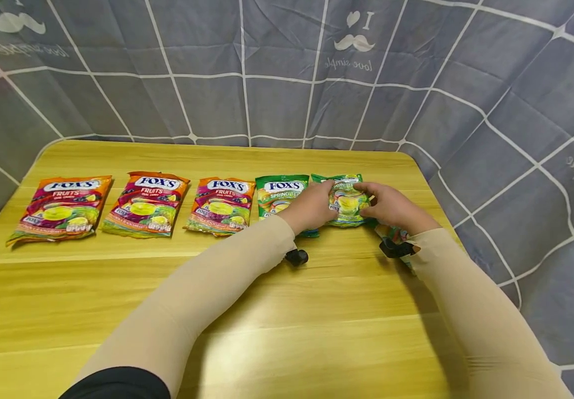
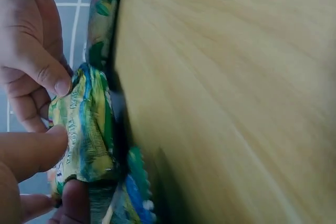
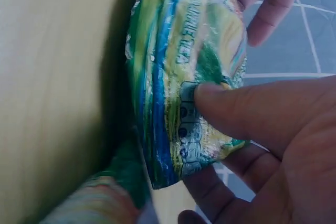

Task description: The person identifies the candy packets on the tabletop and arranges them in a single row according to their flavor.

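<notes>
A green Fox's Spring Tea candy bag (image 1: 348, 206) lies near the back right of the wooden table, between both hands. My left hand (image 1: 313, 206) pinches its left side, thumb on the front face in the left wrist view. From the right, my right hand (image 1: 395, 207) pinches the opposite side; its thumb presses the printed front and its other fingers go behind the bag (image 3: 184, 77) in the right wrist view. A second green Spring Tea bag (image 1: 272, 194) lies just left, partly covered by my left hand. Another bag (image 1: 397, 235) shows under my right wrist, mostly hidden.
Three orange and purple Fox's Fruits bags, the left one (image 1: 62, 210), the middle one (image 1: 144, 205) and the right one (image 1: 221, 206), lie in a row to the left. A grey gridded curtain (image 1: 277, 105) surrounds the back and sides of the table (image 1: 316, 332).
</notes>
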The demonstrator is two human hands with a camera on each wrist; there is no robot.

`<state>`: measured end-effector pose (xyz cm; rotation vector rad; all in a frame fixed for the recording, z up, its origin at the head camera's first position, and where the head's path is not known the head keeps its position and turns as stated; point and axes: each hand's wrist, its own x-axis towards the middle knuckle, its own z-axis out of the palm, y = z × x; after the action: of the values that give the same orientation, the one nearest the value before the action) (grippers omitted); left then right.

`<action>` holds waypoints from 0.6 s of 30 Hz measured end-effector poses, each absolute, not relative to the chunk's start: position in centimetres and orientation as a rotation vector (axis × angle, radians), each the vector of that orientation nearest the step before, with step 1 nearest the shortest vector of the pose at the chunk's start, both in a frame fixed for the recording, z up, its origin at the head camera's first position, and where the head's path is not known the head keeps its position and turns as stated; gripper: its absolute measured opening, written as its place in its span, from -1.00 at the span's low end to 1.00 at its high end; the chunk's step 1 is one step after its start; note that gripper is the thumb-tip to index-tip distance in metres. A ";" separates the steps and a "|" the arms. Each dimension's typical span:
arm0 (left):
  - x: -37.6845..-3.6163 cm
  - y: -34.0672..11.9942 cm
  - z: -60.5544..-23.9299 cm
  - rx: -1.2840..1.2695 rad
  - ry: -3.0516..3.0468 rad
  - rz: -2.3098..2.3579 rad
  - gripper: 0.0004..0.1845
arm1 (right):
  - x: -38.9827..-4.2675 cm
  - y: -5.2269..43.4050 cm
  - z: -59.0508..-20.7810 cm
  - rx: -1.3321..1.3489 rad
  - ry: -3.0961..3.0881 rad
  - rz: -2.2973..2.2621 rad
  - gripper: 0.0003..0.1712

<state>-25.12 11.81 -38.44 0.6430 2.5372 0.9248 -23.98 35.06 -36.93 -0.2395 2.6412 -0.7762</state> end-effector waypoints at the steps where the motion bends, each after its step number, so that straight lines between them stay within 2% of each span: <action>1: -25.1 11.9 -38.5 0.655 2.553 0.865 -0.14 | -24.0 35.1 -37.0 -0.228 2.626 -0.779 -0.19; 9: -25.0 12.2 -38.9 0.733 2.615 0.462 -0.29 | -23.9 34.9 -37.5 -0.153 2.574 -0.646 -0.08; 18: -25.1 12.6 -39.1 0.717 2.620 0.389 -0.30 | -24.3 34.4 -37.7 -0.177 2.573 -0.514 -0.08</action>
<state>-25.15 12.62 -39.07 0.7167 2.6205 0.3887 -24.34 34.38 -37.65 -0.1770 2.5733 -0.5141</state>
